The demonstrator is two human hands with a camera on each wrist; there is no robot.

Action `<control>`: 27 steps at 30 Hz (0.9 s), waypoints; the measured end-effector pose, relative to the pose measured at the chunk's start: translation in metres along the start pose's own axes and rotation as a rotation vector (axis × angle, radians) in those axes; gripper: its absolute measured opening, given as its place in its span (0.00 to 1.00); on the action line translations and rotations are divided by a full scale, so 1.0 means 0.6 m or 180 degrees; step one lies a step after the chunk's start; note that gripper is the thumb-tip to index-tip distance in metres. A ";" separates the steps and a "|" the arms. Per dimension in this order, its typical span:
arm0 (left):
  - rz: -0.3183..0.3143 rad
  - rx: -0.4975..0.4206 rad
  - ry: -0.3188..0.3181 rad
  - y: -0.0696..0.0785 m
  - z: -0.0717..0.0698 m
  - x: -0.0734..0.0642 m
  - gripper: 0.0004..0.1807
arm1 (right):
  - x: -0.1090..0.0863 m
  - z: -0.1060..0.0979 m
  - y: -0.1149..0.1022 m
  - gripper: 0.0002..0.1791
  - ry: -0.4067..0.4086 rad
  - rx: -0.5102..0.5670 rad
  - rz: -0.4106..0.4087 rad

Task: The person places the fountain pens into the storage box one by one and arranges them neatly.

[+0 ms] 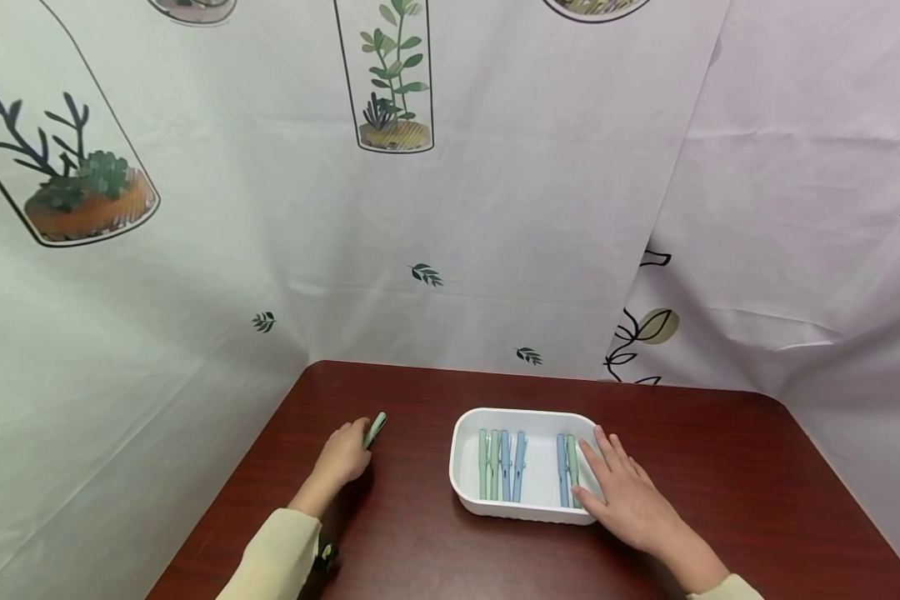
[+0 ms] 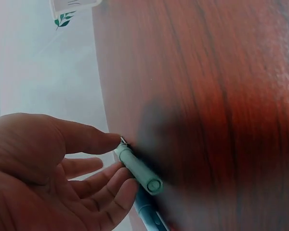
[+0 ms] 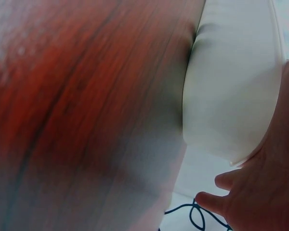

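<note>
My left hand [image 1: 343, 454] is over the left part of the table and pinches a light green pen [image 1: 375, 427] between thumb and fingers. In the left wrist view that green pen [image 2: 140, 171] points its round end toward the camera, and a bluish pen-like piece [image 2: 148, 214] shows below it, partly hidden by the fingers. A white tray [image 1: 521, 513] stands to the right. At its left side lie two green pens [image 1: 483, 462] and two blue pens [image 1: 520, 467]; a blue pen [image 1: 562, 471] and a green pen [image 1: 572, 458] lie nearer its right side. My right hand [image 1: 630, 500] rests at the tray's right rim, fingers spread.
The dark red-brown table [image 1: 420, 558] has its back edge against a white printed cloth [image 1: 495, 208], which also hangs at both sides. A small dark object [image 1: 328, 554] is visible beside the left sleeve.
</note>
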State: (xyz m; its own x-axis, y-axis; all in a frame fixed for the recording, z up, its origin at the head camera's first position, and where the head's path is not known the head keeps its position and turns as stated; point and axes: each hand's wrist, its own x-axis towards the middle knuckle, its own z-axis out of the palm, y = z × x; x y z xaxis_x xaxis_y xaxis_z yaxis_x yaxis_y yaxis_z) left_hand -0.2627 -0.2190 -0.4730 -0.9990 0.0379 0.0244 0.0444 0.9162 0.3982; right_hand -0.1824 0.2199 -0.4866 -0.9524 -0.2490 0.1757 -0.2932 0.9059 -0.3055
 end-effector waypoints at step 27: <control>-0.0344 -0.0430 -0.0380 -0.011 -0.004 0.004 0.21 | 0.004 0.002 0.002 0.42 -0.0108 0.0071 0.0084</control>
State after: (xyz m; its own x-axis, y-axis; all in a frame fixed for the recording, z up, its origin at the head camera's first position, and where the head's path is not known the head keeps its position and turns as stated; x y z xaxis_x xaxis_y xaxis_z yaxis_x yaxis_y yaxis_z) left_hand -0.2653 -0.2261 -0.4733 -0.9914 -0.0032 -0.1308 -0.0704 0.8560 0.5121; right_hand -0.1854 0.2201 -0.4874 -0.9620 -0.2371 0.1356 -0.2695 0.9045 -0.3305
